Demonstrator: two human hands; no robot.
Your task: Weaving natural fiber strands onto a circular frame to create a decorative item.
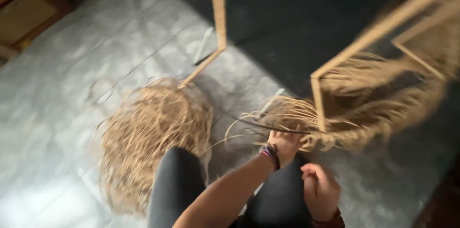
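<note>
Two hands: left hand (283, 144) gripping fibre bundle (364, 108), right hand (320, 190) fisted, grey floor (57, 113) left.

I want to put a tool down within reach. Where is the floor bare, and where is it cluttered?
Bare grey floor lies left of the loose straw pile and above it toward the wooden frame leg. It is crowded on the other side: the left hand and right hand work at the straw bundle hanging off the frame.
</note>
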